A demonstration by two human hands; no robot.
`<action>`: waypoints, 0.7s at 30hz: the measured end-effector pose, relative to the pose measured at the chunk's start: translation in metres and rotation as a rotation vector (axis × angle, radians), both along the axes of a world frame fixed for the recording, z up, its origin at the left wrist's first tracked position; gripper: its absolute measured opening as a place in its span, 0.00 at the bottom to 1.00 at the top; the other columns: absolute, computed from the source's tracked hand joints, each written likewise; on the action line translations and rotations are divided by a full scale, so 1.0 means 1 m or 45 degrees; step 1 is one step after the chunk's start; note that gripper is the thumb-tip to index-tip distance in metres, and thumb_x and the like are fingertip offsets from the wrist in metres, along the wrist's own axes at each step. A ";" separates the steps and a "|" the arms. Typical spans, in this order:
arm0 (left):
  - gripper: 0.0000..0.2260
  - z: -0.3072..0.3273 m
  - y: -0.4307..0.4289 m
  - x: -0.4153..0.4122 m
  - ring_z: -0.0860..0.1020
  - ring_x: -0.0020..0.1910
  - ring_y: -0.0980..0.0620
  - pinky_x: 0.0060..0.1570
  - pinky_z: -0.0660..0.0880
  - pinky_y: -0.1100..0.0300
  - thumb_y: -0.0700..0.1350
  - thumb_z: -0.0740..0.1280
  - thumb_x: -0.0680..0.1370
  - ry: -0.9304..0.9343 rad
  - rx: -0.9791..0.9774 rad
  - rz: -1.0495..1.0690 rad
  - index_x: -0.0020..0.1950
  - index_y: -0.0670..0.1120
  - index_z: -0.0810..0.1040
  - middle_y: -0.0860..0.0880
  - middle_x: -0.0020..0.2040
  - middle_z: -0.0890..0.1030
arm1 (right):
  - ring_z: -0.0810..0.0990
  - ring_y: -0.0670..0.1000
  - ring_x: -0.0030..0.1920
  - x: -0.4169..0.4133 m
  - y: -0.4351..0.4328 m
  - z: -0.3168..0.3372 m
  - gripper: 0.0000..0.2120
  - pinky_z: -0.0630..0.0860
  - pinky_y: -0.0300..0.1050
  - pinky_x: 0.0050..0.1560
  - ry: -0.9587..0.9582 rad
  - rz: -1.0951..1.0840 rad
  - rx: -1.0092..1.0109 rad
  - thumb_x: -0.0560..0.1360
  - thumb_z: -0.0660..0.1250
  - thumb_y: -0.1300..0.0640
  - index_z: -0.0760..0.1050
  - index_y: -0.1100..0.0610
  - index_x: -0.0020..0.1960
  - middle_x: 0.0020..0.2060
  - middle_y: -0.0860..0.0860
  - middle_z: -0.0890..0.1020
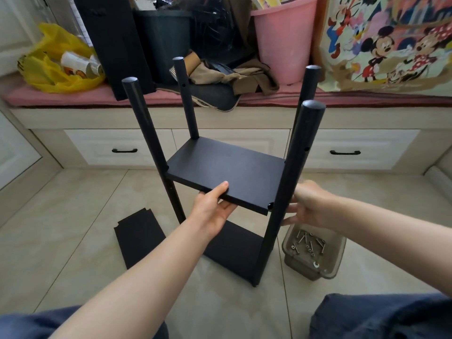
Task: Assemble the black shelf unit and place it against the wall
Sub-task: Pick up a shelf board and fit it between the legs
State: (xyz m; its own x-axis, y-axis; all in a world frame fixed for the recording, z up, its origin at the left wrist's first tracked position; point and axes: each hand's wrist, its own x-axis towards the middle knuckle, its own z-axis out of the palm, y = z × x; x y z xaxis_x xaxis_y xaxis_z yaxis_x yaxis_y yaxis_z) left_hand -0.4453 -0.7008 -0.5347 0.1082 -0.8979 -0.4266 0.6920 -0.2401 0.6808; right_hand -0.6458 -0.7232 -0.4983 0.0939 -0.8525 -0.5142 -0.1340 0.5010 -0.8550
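Note:
A black shelf unit stands on the tiled floor with several upright round posts; the near right post is the closest. A bottom board sits low between them. A middle shelf board hangs partway up among the posts. My left hand holds its near edge, thumb on top and fingers beneath. My right hand is at the near right post by the board's corner, fingers reaching behind the post and partly hidden. A loose black board lies flat on the floor to the left.
A clear plastic tub with screws and washers stands on the floor at the right. Behind runs a window bench with drawers, holding a yellow bag, a black panel, clothes and a pink bucket. My knees are at the bottom.

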 end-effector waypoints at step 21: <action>0.15 -0.030 0.001 0.003 0.86 0.49 0.43 0.39 0.84 0.51 0.36 0.68 0.79 -0.028 0.066 -0.047 0.66 0.41 0.74 0.39 0.60 0.83 | 0.84 0.60 0.41 0.005 0.001 -0.004 0.04 0.83 0.56 0.40 -0.020 0.058 0.105 0.82 0.61 0.64 0.73 0.61 0.48 0.39 0.58 0.81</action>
